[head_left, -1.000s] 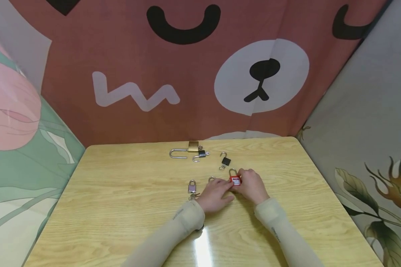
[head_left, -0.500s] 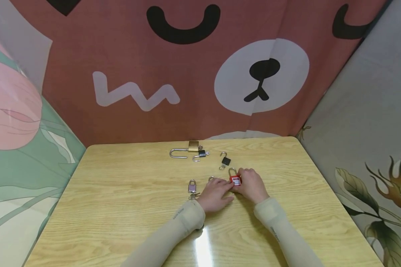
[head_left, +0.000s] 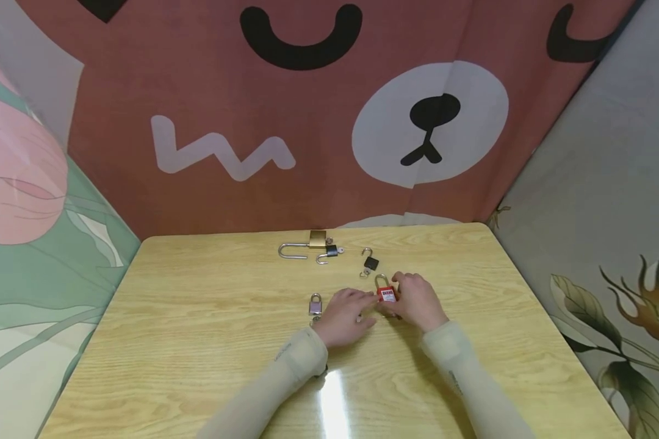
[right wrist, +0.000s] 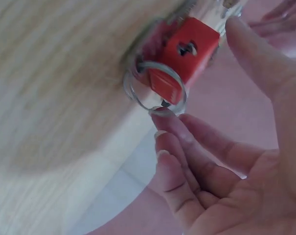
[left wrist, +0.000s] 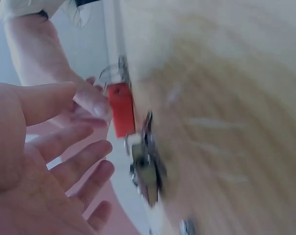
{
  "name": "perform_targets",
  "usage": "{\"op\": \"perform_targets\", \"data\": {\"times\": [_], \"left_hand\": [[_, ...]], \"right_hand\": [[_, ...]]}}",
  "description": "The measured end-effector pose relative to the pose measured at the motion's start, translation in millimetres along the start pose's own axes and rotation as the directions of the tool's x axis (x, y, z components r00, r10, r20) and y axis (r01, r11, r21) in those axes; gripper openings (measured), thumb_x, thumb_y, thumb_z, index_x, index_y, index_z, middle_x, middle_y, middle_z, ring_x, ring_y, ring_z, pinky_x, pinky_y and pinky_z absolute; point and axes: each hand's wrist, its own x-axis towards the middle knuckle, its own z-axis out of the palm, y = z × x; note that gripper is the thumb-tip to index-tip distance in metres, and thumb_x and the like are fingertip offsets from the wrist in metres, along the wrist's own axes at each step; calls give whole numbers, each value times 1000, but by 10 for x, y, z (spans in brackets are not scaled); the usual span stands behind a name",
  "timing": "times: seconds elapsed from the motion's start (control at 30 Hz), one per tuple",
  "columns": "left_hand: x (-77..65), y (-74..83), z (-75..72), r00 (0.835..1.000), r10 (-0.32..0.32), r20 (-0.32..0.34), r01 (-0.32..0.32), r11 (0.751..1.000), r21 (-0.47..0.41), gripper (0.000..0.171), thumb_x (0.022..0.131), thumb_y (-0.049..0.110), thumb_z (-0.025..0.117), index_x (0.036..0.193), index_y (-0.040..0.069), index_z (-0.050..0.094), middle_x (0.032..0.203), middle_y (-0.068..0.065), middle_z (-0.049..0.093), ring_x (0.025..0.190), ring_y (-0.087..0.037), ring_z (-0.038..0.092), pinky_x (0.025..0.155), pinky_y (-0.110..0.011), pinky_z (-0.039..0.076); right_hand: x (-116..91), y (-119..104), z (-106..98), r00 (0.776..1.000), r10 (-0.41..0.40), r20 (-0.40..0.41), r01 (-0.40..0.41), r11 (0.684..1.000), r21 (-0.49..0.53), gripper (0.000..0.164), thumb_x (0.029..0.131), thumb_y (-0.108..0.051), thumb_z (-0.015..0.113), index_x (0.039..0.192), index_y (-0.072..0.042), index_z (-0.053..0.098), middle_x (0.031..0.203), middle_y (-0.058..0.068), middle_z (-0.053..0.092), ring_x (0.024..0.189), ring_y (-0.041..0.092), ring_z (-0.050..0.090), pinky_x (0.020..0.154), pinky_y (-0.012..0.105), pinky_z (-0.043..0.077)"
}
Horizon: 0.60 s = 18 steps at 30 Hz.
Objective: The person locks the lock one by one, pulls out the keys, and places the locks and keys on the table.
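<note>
A red lock (head_left: 387, 295) is seen on the worktop (head_left: 198, 353), a key ring (right wrist: 181, 82) at its base, its hold apparently loosened from half a second earlier: the right hand (head_left: 420, 303) is spread wider around it, though contact cannot be confirmed. The left hand (head_left: 342, 317), fingers spread and holding nothing, has been drawn back slightly, and a shackle formerly visible beyond it is hidden.

A red padlock (head_left: 387, 294) with a white label (head_left: 388, 296) rests on the wooden table (head_left: 198, 341), shackle (head_left: 381, 275) pointing away.
</note>
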Motion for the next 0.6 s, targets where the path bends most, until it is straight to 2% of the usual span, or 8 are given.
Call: {"op": "perform_targets", "data": {"times": [0.1, 0.23, 0.4, 0.6], "left_hand": [[-67, -77, -69, 1000, -23, -16, 23, 1000, -15, 47, 105, 34, 61, 150, 20, 56, 153, -2, 55, 143, -25, 47, 123, -50, 33], [-154, -194, -120, 999, -29, -23, 30, 999, 24, 45, 104, 33, 63, 146, 17, 60, 151, -3, 58, 140, -25, 51, 118, -51, 40], [-224, -259, -155, 999, -37, 15, 37, 999, 36, 46, 104, 34, 62, 146, 17, 60, 151, -6, 57, 141, -28, 51, 122, -52, 35], [-251, -280, -143, 998, -55, 43, 52, 997, 53, 47, 104, 36, 62, 146, 18, 59, 152, -5, 57, 142, -27, 50, 123, -52, 34]], "right_hand": [[6, -13, -56, 1000, -9, -9, 9, 1000, 13, 53, 81, -35, 89, 114, 1, 70, 87, 9, 67, 77, 23, 61, 70, 42, 55], [21, -41, -92, 998, -59, -29, 59, 998, 20, 36, 86, -26, 86, 109, -1, 74, 89, 11, 69, 79, 24, 65, 72, 43, 57], [53, -61, -67, 997, -80, -19, 81, 996, 29, 26, 85, -16, 86, 105, -2, 76, 88, 8, 69, 77, 20, 63, 72, 41, 57], [64, -87, -35, 997, -77, 0, 77, 996, 48, 22, 84, -14, 86, 101, -3, 77, 88, 8, 68, 76, 18, 62, 74, 41, 58]]}}
